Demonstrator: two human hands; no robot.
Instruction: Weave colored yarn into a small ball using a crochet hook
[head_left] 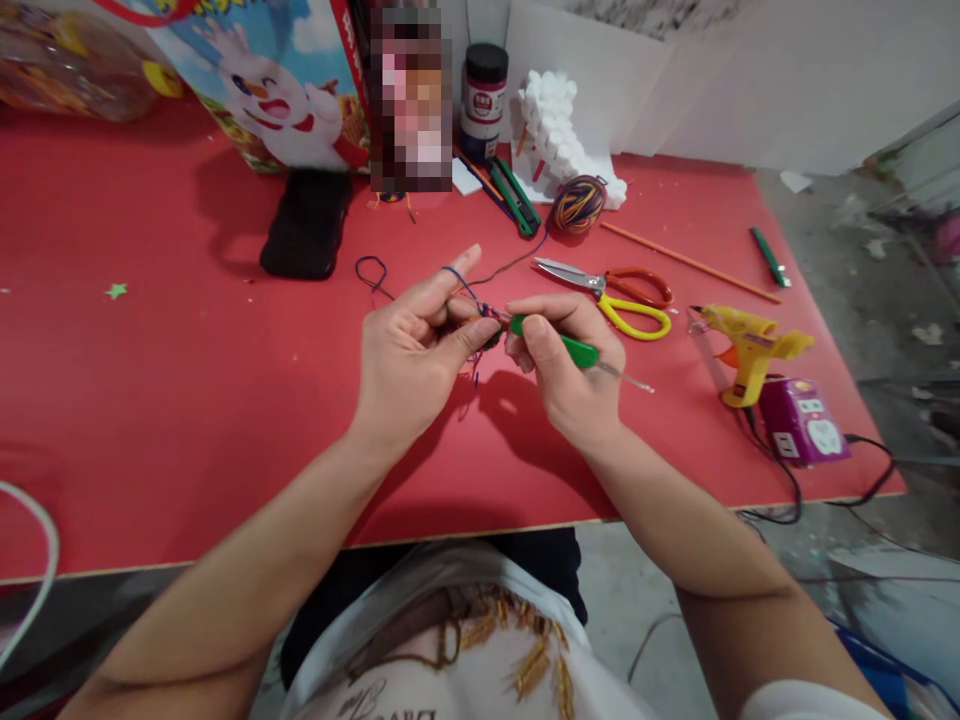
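Observation:
In my right hand (574, 360) is a crochet hook with a green handle (579, 351); its thin metal end points left at the yarn work. Pinched between the thumb and fingers of my left hand (420, 350) is a small dark piece of crochet (491, 338), mostly covered by the fingers. Blue yarn (459, 275) loops over my raised left index finger. Loose coloured thread ends hang below the piece. A strand runs back across the table to a multicoloured yarn ball (578, 204).
Scissors (607, 290) with red and yellow handles lie beyond my right hand. A yellow glue gun (754, 345) and purple power socket (806, 420) stand right. Behind are a green cutter (514, 198), black phone (306, 223), dark jar (484, 100) and picture bag (277, 85).

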